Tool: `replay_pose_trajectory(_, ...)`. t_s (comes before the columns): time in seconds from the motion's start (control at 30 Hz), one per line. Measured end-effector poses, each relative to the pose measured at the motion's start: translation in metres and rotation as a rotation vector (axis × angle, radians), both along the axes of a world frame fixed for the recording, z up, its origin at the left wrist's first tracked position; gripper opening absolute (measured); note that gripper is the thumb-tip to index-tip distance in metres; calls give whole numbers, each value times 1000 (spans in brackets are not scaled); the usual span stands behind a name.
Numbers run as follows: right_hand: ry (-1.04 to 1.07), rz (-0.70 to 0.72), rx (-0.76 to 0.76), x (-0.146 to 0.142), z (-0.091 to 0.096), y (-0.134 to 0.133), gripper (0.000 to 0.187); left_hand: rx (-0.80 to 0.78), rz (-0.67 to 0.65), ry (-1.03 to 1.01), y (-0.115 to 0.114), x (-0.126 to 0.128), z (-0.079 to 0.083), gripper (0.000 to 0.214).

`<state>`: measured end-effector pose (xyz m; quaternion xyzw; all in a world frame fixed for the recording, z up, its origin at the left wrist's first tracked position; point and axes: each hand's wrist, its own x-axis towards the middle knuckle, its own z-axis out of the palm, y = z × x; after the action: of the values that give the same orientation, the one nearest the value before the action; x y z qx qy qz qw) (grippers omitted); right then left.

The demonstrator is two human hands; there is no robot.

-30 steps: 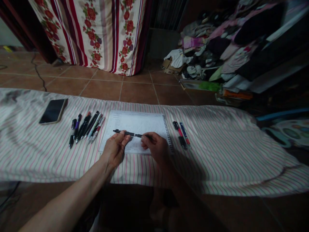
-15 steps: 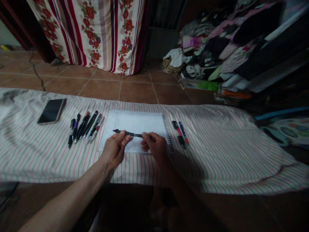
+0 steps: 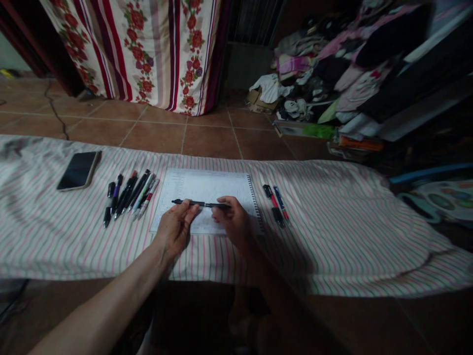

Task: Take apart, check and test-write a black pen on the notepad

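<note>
Over the spiral notebook I see the left hand pinching a black pen, the right hand gripping its other end.

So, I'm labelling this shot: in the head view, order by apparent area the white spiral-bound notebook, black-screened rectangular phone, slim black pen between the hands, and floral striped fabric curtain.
1. Floral striped fabric curtain
2. White spiral-bound notebook, partly hidden
3. Black-screened rectangular phone
4. Slim black pen
</note>
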<state>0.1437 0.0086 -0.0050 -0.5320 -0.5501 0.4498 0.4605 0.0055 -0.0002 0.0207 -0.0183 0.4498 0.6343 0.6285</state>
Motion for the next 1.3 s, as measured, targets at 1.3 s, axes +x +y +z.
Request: replay_pose_trajectory(1.3,-103,-66,2,6,2,6,25,30,-130,-15,-4,1,2,17)
